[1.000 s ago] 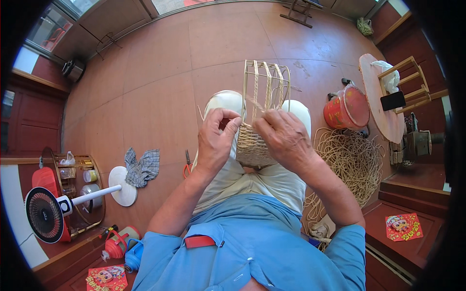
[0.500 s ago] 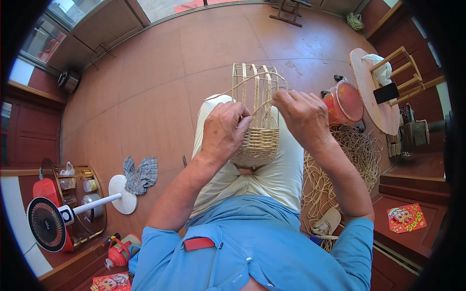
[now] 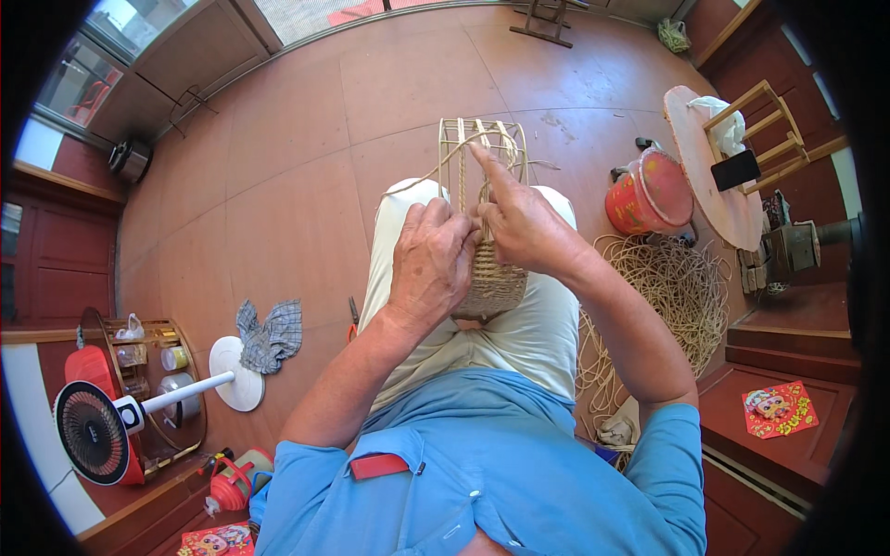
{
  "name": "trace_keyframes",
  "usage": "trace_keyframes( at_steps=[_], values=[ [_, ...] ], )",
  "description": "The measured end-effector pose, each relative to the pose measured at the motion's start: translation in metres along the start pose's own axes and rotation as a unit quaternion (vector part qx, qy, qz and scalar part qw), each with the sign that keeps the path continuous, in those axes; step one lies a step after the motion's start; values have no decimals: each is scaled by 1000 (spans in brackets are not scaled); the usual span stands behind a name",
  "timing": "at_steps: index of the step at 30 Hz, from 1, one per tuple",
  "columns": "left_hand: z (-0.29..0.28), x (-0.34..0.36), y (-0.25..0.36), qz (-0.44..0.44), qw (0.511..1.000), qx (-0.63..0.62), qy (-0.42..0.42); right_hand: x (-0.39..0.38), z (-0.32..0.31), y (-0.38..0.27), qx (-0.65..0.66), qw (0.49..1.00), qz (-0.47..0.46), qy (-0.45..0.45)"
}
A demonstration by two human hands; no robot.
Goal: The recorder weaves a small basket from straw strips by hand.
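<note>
Around me a red-brown tiled floor [image 3: 278,167] lies sunlit, a standing fan [image 3: 93,431] and small shelf [image 3: 139,357] at my left, what may be a round table [image 3: 709,176] right.

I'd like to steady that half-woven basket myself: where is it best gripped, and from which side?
Likely the woven lower body of the basket, clasped from the sides as the left hand and right hand do. That part looks dense and firm; the upright stakes above stand loose and open.
</note>
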State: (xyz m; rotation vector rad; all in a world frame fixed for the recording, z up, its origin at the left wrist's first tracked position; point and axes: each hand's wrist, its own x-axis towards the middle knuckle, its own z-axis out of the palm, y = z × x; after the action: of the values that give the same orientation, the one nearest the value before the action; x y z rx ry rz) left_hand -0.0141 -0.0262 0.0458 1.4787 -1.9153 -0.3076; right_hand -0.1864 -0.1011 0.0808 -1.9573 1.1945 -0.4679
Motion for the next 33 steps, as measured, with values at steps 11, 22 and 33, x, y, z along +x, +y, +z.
trace_keyframes(
  at_steps=[11,22,33],
  values=[
    [1,-3,2,-5,1000,-10,27,-37,1,-1,-9,995,-53,89],
    [21,-6,12,161,983,90,7,-36,-13,61,237,952,35,192],
    [17,-5,24,95,994,45,-30,-35,-6,55,243,956,66,149]
  ],
)
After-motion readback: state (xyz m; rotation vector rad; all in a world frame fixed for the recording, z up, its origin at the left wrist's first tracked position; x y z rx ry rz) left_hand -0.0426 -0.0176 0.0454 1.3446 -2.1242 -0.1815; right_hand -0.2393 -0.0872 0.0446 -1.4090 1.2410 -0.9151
